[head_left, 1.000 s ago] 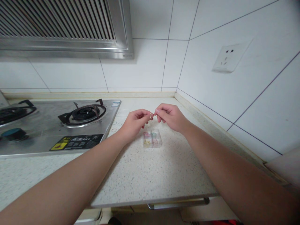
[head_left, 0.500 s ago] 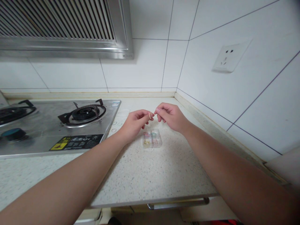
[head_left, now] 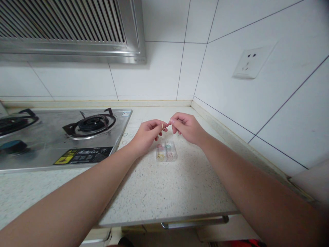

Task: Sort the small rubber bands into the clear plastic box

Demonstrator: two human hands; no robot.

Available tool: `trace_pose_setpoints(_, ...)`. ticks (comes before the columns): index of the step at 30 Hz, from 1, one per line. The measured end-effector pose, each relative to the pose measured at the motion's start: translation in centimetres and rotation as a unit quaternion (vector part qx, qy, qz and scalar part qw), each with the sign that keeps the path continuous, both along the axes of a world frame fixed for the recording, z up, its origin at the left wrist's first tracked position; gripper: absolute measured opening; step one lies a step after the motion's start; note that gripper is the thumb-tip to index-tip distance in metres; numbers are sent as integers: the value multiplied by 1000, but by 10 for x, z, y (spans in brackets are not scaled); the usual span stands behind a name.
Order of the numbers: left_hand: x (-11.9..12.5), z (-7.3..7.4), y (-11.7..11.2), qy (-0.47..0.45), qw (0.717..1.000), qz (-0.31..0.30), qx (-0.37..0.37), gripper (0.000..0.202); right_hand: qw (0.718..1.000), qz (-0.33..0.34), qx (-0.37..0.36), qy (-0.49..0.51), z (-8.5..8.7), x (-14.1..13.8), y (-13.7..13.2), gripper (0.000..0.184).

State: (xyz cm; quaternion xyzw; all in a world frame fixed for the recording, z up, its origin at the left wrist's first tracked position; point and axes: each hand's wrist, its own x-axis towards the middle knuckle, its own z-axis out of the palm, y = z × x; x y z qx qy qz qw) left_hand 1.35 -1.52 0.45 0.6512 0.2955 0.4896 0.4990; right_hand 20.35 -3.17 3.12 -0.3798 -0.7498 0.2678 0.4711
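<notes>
My left hand [head_left: 147,135] is closed in a pinch on a small pale yellow ring-shaped band [head_left: 163,126], which shows at the thumb and fingertips. Close beside it, my right hand [head_left: 189,128] has its thumb and forefinger pressed together, the tips at or almost touching the left fingertips. Anything between those right fingers is too small to make out. Below both hands a clear plastic box [head_left: 166,157] sits on the counter, its compartments holding small pink, green, yellow and reddish things. Left of my left hand, several thin rings [head_left: 124,142] lie on the counter, partly hidden by that hand.
A steel gas hob [head_left: 87,161] with black burners lies at the left, under a range hood [head_left: 138,56]. The speckled counter [head_left: 164,192] meets tiled walls behind and at right. A socket [head_left: 254,63] is on the right wall. A drawer handle [head_left: 195,222] runs below the front edge.
The hands stay almost in place, fingertips still together. The pale band sits slightly further left at the left fingertips. The whole view has shifted very slightly.
</notes>
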Motion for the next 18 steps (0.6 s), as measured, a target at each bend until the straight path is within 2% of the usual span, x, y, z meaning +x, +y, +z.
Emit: trace_pose_setpoints(18, 0, 0, 0, -13, 1000, -3, -16, 20, 1000, -4, 8, -6, 0, -1, -1, 21)
